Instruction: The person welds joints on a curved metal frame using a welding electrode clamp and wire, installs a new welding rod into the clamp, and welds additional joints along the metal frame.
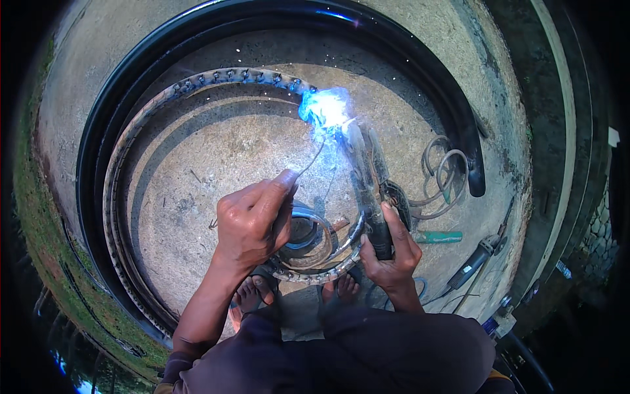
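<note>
My left hand point(256, 217) is closed in a pinch on a thin welding rod point(314, 161), whose far end reaches a blinding blue-white welding arc point(328, 108). Glare and smoke hide the joint there. A long curved metal strip with evenly spaced studs point(216, 77) runs into the glow from the left. Its other side bends round past my feet. My right hand point(394, 253) grips the black lower end of a long dark piece point(377, 230), thumb and index finger on either side. Its grey upper part leads up to the arc; I cannot tell its kind.
A thick black curved tube point(108, 125) arcs round the work on the concrete ground point(197, 151). At the right lie looped cable point(453, 164), a green strip point(438, 237) and an angle grinder point(474, 261). My sandalled feet point(256, 292) stand close to the strip.
</note>
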`<control>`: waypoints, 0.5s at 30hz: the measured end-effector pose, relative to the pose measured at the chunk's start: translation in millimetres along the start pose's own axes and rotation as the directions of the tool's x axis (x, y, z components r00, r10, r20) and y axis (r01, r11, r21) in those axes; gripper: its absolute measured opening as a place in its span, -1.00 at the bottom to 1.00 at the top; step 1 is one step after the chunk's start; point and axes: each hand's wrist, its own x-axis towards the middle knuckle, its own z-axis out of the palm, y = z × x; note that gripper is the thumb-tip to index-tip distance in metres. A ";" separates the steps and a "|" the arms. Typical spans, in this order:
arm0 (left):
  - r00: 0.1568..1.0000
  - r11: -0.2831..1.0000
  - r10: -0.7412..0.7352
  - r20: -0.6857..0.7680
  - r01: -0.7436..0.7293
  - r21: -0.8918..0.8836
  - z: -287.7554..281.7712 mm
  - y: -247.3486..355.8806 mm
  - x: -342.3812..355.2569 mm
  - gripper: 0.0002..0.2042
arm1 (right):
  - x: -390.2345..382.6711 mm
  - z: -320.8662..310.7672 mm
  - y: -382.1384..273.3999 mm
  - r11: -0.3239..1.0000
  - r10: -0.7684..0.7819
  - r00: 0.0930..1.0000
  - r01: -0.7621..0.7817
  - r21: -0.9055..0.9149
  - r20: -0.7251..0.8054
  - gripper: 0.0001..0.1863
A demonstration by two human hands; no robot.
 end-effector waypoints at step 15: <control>0.980 0.983 -0.173 0.102 0.178 -0.047 -2.0 24.9 -7.4 -0.77 | -46.5 -21.7 19.3 0.952 0.257 0.966 -0.256 0.165 0.020 -0.28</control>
